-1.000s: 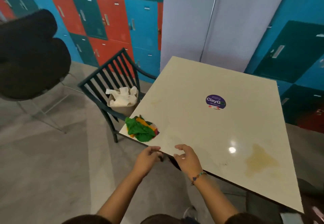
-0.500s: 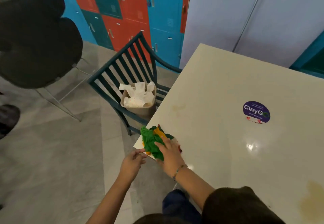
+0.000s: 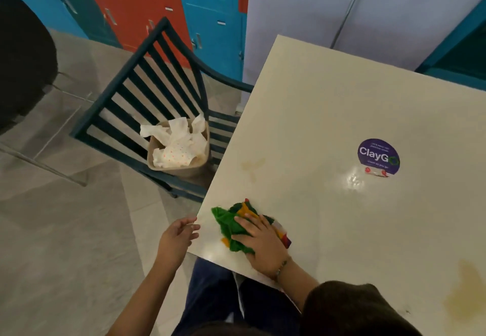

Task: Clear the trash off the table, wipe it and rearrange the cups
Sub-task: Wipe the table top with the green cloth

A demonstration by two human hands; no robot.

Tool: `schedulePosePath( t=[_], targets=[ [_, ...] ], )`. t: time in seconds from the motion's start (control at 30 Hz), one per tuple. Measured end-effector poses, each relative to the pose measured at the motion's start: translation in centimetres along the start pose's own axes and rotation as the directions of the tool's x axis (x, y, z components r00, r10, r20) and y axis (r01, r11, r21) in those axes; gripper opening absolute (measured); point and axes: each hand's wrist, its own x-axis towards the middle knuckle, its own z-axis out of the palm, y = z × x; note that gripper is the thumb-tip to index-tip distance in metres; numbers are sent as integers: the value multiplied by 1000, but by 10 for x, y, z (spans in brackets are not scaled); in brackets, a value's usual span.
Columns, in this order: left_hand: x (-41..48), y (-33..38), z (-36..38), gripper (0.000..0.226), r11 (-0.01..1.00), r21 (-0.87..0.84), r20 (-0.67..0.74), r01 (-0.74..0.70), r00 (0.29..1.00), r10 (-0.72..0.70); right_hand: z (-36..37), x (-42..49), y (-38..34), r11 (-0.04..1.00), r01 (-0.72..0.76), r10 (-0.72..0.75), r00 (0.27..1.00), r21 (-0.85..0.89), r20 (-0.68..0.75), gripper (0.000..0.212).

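Observation:
A crumpled green, orange and red cloth [image 3: 230, 221] lies near the left corner of the cream table [image 3: 328, 114]. My right hand [image 3: 260, 238] presses flat on the cloth, fingers spread over it. My left hand [image 3: 177, 237] hovers just off the table's corner, fingers apart and holding nothing. A yellowish stain [image 3: 464, 296] marks the table at the right, and a fainter one [image 3: 253, 166] sits near the left edge. A tan bin [image 3: 181, 171] stuffed with white crumpled paper [image 3: 176, 141] rests on a chair beside the table. No cups are in view.
A dark teal slatted chair [image 3: 147, 91] stands against the table's left edge. A black chair [image 3: 25, 57] is at the far left. A purple ClayGo sticker [image 3: 378, 155] is on the table. Coloured lockers [image 3: 168, 1] and a grey cabinet [image 3: 355, 7] line the back.
My right hand moved from the table's near edge onto the cloth and now presses it flat. My left hand shifted to the table corner. The view moved closer and leftward.

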Motion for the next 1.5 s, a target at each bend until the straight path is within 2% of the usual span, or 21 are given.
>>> schedulePosePath(
  t=[0.07,0.1,0.2,0.33,0.37,0.4,0.43,0.47,0.63,0.73,0.83,0.93,1.03,1.1,1.2,1.23,1.27,1.3,1.4,1.5],
  targets=[
    [12,16,3,20,999,47,29,-22,999,21,-13,-15,23,979,-179,191,971,94,-145,43],
    [18,26,5,20,996,79,55,-36,998,31,-20,-21,36,947,-283,311,927,155,-210,43],
    [38,52,9,19,992,97,124,-76,990,63,-46,-15,73,781,-560,622,732,276,-277,43],
    [58,72,8,21,994,70,174,-82,982,68,-73,42,104,590,-667,807,472,454,-354,41],
    [62,74,5,21,994,67,181,-87,981,74,-79,59,104,557,-663,830,423,500,-364,40],
    [65,77,2,23,993,67,181,-92,980,79,-84,75,104,540,-650,841,404,535,-360,40],
    [69,79,-2,23,992,75,182,-98,980,83,-88,89,101,539,-633,842,416,556,-344,40],
    [72,80,-5,24,991,79,188,-105,978,88,-88,103,98,566,-613,823,462,551,-331,40],
    [84,79,-20,22,990,83,200,-117,975,98,-56,140,53,803,-467,570,784,370,-247,38],
    [90,75,-21,22,989,107,212,-98,974,74,-24,113,9,895,-363,417,887,260,-197,35],
    [92,73,-18,22,987,137,257,-85,965,47,3,50,-9,952,-220,259,950,212,-177,34],
    [94,76,-16,24,980,171,292,-106,955,53,-1,-18,14,965,-206,239,946,164,-218,37],
    [93,78,-19,22,982,153,295,-113,953,63,-31,-53,52,928,-334,371,865,165,-337,33],
    [89,77,-21,22,984,132,281,-117,957,76,-48,-45,83,836,-493,548,732,241,-404,30],
    [77,71,-21,24,985,115,258,-125,962,92,-61,7,114,573,-709,812,421,411,-405,38],
    [71,67,-23,25,987,100,240,-123,966,96,-62,27,114,515,-734,847,355,444,-396,40],
    [66,62,-25,25,988,86,227,-124,968,102,-61,47,110,499,-743,855,340,446,-390,42],
    [60,58,-27,25,990,72,220,-125,970,106,-60,66,102,523,-732,844,376,436,-382,43],
    [39,39,-37,27,989,63,175,-132,977,119,-41,94,57,704,-602,710,616,377,-342,42],
    [15,21,-46,27,990,8,107,-139,985,138,-9,94,4,834,-443,533,800,328,-274,39]
  ],
)
